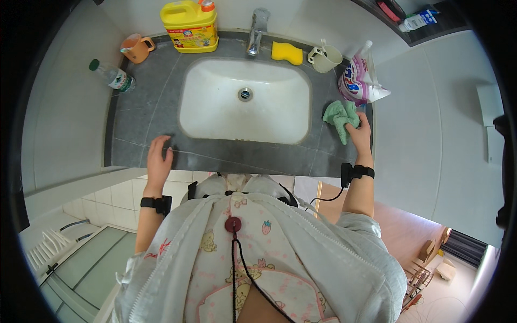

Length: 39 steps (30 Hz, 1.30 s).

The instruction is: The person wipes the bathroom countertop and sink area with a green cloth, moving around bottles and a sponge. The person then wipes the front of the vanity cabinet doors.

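Observation:
My right hand (359,131) grips the edge of a crumpled green cloth (341,117) on the dark counter, right of the sink. Just behind the cloth a white and purple detergent pouch (357,78) stands near the right wall. On the counter's left front part, my left hand (160,155) rests with thumb and fingers apart, holding nothing. Between the hands lies the white basin (242,117), with a metal drain (245,94) in its bottom. A chrome faucet (257,30) rises behind it.
Along the back are an orange mug (138,49), a yellow jug (192,30), a yellow sponge (286,53) and a pale cup (328,59) holding a brush. A plastic bottle (117,78) leans at the left. A dark shelf (448,24) with a tube (420,21) is upper right.

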Each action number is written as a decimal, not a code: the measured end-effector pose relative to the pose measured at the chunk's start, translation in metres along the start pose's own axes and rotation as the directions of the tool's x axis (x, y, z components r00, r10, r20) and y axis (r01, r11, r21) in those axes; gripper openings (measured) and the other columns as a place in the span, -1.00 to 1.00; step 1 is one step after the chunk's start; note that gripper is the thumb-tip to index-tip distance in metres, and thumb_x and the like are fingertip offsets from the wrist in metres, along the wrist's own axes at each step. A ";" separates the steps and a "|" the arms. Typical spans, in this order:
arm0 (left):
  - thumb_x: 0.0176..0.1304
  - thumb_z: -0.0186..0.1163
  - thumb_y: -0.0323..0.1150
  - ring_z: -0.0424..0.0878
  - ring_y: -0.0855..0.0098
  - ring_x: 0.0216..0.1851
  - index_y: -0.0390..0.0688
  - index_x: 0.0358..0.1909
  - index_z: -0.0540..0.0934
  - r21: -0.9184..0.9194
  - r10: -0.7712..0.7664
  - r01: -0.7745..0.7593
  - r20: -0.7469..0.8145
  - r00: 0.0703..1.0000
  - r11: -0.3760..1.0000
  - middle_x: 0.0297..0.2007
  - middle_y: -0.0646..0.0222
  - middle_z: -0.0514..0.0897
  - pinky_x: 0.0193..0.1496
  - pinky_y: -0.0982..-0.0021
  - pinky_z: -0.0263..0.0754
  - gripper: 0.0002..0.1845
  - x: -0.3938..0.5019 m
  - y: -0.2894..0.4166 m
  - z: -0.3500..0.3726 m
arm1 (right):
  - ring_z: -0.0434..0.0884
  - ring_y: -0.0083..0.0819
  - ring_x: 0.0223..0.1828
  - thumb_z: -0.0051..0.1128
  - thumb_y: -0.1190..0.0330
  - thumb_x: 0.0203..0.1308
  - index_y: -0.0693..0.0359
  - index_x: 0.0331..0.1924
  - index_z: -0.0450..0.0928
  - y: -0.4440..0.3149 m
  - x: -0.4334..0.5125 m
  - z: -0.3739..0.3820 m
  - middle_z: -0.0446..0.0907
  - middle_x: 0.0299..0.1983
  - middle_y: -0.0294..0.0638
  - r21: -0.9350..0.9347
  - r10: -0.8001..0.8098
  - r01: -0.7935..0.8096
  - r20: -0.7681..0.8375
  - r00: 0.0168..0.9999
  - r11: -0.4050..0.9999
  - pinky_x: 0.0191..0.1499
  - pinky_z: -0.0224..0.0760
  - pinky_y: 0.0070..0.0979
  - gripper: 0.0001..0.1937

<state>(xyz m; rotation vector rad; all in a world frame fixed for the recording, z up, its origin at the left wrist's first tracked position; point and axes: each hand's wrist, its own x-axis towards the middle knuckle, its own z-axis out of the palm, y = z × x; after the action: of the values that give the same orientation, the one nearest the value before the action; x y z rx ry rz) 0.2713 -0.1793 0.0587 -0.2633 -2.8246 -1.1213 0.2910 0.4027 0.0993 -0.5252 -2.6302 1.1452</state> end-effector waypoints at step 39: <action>0.16 0.11 -0.56 0.53 0.24 -0.11 -0.22 -0.05 0.54 0.003 -0.213 0.213 -0.015 0.977 0.977 -0.06 0.20 0.56 -0.07 0.39 0.46 -0.71 -0.010 -0.033 -0.021 | 0.44 -0.17 0.22 0.40 0.44 -0.16 0.35 0.35 0.20 0.041 0.027 0.010 0.47 0.17 0.02 -0.181 0.127 -0.052 0.435 0.891 0.982 0.25 0.27 -0.37 -0.12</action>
<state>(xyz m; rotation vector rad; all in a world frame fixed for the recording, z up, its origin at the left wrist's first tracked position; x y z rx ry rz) 0.2754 -0.2181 0.0503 0.0501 -2.8956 -1.1486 0.2724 0.4335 0.0640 -0.4620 -3.1465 1.2006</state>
